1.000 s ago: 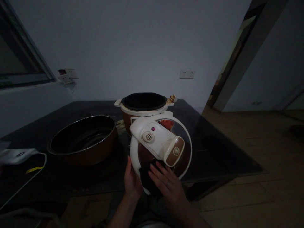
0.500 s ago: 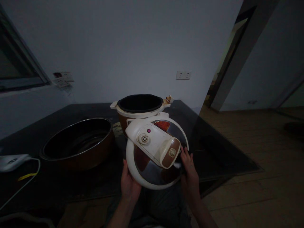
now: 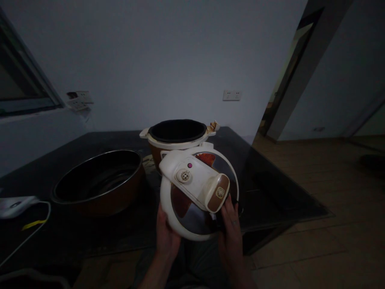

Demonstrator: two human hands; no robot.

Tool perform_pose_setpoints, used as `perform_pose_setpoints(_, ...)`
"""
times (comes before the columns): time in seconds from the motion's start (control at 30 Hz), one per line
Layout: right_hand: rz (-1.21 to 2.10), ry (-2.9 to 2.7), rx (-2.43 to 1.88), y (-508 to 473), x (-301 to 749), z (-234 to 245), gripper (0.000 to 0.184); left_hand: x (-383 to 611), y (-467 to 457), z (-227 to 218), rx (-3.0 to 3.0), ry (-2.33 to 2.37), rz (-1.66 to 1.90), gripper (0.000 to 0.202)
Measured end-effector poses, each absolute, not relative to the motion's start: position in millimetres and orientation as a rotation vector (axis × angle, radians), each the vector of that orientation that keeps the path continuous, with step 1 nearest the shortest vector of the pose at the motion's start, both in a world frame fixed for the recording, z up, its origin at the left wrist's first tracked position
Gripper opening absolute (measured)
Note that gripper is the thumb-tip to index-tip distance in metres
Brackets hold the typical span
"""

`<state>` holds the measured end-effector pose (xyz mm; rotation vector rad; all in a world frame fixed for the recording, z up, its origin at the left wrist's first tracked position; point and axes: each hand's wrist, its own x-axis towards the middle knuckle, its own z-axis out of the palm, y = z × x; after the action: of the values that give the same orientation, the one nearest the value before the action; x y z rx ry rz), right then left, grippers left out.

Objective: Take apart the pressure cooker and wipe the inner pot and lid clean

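A round cream-rimmed pressure cooker lid (image 3: pixel 192 218) is tilted up in front of me, its brown and grey top facing me. Across it runs a cream handle with a round valve and a small pink button. My left hand (image 3: pixel 167 237) grips the lid's lower left rim, fingers partly hidden behind it. Over the lower right of the lid, by the handle's brown end, my right hand (image 3: pixel 231 222) presses a dark piece of cloth (image 3: pixel 220 223) with a small white patch against the surface. Behind the lid stands the uncovered cooker body (image 3: pixel 156 154), dark inside.
A wide brown pot (image 3: pixel 108 200) with a dark inside sits on the black table (image 3: pixel 90 233) to the left. Farther left lie a white device (image 3: pixel 18 205), its cable and a yellow strip (image 3: pixel 33 224). A wall socket (image 3: pixel 232 95) is behind.
My right hand has slid left and down across the lid with the dark cloth. The lid has shifted slightly; my left hand keeps its grip on the rim.
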<state>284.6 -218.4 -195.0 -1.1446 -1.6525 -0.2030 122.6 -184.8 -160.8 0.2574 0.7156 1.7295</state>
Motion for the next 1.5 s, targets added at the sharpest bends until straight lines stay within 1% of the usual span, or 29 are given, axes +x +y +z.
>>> perform_pose_setpoints(0.07, -0.23, -1.664, -1.124, -212, 293, -191, 0.074, 124, -188, -161, 0.345, 0.768, 1.728, 0.064)
perform_pose_setpoints(0.1, -0.228, -1.666, -1.128, -208, 298, -188, 0.073, 124, -189, -161, 0.368, 0.789, 1.719, 0.066)
perform_pose_setpoints(0.23, -0.09, -1.646, -1.199, -189, 317, -170, 0.074, 125, -187, -160, 0.353, 0.829, 1.705, 0.066)
perform_pose_setpoints(0.37, 0.062, -1.642, -1.103, -162, 334, -144, 0.076, 125, -183, -160, 0.294, 0.821, 1.693, 0.066)
perform_pose_setpoints(0.43, 0.202, -1.644, -1.032, -146, 344, -127, 0.068, 125, -183, -159, 0.263, 0.818, 1.69, 0.067)
perform_pose_setpoints(0.53, 0.47, -1.658, -0.956, -125, 356, -93, 0.045, 125, -184, -158, 0.26, 0.82, 1.692, 0.069)
perform_pose_setpoints(0.6, 0.602, -1.729, -0.923, -115, 360, -68, 0.036, 124, -185, -157, 0.281, 0.82, 1.694, 0.07)
perform_pose_setpoints(0.67, 0.706, -1.913, -0.86, -108, 354, -44, 0.036, 124, -186, -156, 0.304, 0.82, 1.694, 0.07)
perform_pose_setpoints(0.77, 0.774, -2.138, -0.751, -103, 330, -15, 0.042, 123, -185, -156, 0.369, 0.797, 1.705, 0.07)
perform_pose_setpoints(0.87, 0.707, -2.197, -0.723, -98, 295, 2, 0.044, 123, -184, -157, 0.428, 0.766, 1.725, 0.078)
perform_pose_setpoints(0.97, 0.631, -2.236, -0.733, -92, 262, 12, 0.037, 123, -183, -157, 0.43, 0.785, 1.709, 0.083)
perform_pose_setpoints(1.03, 0.568, -2.296, -0.802, -86, 243, 18, 0.033, 123, -183, -156, 0.43, 0.791, 1.69, 0.079)
perform_pose_setpoints(1.17, 0.295, -2.512, -0.937, -74, 216, 28, 0.036, 124, -185, -154, 0.423, 0.771, 1.692, 0.068)
perform_pose_setpoints(1.27, 0.172, -2.67, -0.917, -70, 205, 31, 0.03, 125, -187, -154, 0.416, 0.753, 1.703, 0.068)
perform_pose_setpoints(1.37, 0.092, -2.802, -0.757, -78, 200, 30, 0.028, 126, -186, -157, 0.417, 0.732, 1.71, 0.071)
perform_pose_setpoints(1.5, -0.028, -3.044, -0.345, -98, 198, 31, 0.033, 127, -185, -159, 0.383, 0.728, 1.717, 0.071)
